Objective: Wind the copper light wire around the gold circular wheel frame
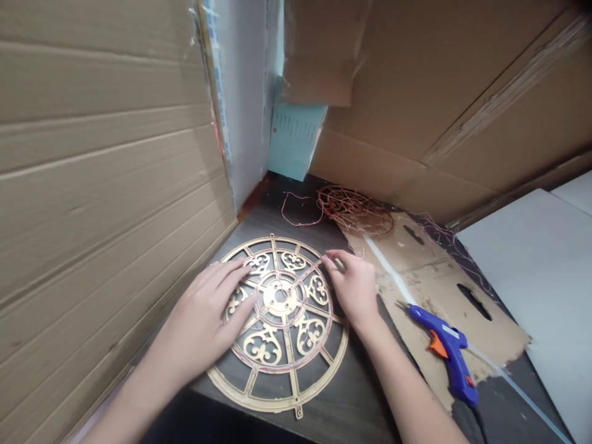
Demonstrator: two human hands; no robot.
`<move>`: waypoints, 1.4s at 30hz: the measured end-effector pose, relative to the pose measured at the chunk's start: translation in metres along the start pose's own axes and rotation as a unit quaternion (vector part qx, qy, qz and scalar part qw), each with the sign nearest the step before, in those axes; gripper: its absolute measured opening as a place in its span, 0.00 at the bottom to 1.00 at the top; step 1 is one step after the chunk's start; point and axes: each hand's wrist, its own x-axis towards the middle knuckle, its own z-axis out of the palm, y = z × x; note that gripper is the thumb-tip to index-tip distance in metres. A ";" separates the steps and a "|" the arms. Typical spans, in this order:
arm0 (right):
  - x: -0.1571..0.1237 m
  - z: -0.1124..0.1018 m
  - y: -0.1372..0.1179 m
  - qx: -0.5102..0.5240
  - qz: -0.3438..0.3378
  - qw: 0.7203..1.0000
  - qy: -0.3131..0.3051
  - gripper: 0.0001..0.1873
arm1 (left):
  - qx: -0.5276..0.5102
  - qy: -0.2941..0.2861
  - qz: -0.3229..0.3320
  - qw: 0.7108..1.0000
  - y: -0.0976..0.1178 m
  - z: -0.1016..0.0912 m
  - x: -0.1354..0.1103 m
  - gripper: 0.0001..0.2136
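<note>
A round gold openwork frame (pixel 292 345) with spokes and scroll-shaped cutouts lies flat on the dark table. Thin reddish wire (pixel 272 370) runs along its inner ring. My left hand (pixel 208 308) rests over the frame's left side, fingers stretched out and apart, pressing on it. At the upper right rim, my right hand (pixel 354 280) has its thumb and forefinger pinched together on what looks like the thin wire, a loose loop of which shows just beyond the knuckles. The fingertips partly hide the pinched piece.
A blue glue gun (pixel 444 336) with an orange trigger lies on torn cardboard (pixel 430 277) at right. Behind is a brown round frame (pixel 356 206) tangled with wires. Corrugated cardboard (pixel 111 154) walls the left; a white panel (pixel 531 246) stands far right.
</note>
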 end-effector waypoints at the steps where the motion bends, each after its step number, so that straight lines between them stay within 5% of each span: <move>1: 0.000 0.000 0.000 0.000 0.000 1.000 -0.002 0.07 | 0.007 -0.007 0.003 1.000 0.000 0.001 0.000 0.24; 14: 0.000 -0.001 -0.002 0.014 0.000 1.000 -0.002 0.10 | 0.019 -0.003 0.030 0.999 0.001 0.003 0.000 0.22; 19: 0.004 0.000 0.002 0.014 0.018 1.000 0.009 0.09 | 0.026 -0.002 0.012 1.000 0.007 -0.012 0.010 0.19; 25: 0.006 -0.001 0.004 0.025 0.033 0.999 0.013 0.10 | 0.092 -0.082 0.036 0.992 0.017 -0.030 0.074 0.16; 27: 0.006 -0.001 0.005 0.030 0.035 0.999 0.011 0.10 | 0.125 -0.154 0.017 0.980 0.015 -0.023 0.099 0.17; 31: 0.006 -0.002 0.005 0.044 0.038 0.998 0.008 0.10 | 0.121 -0.205 0.008 0.971 0.009 0.002 0.133 0.16; 35: 0.004 -0.002 0.003 0.060 0.037 0.998 -0.008 0.12 | 0.102 -0.217 -0.007 0.971 0.003 0.012 0.138 0.17; 42: 0.003 -0.002 -0.003 0.088 0.011 0.996 -0.018 0.11 | 0.062 -0.291 -0.025 0.955 0.007 -0.010 0.127 0.13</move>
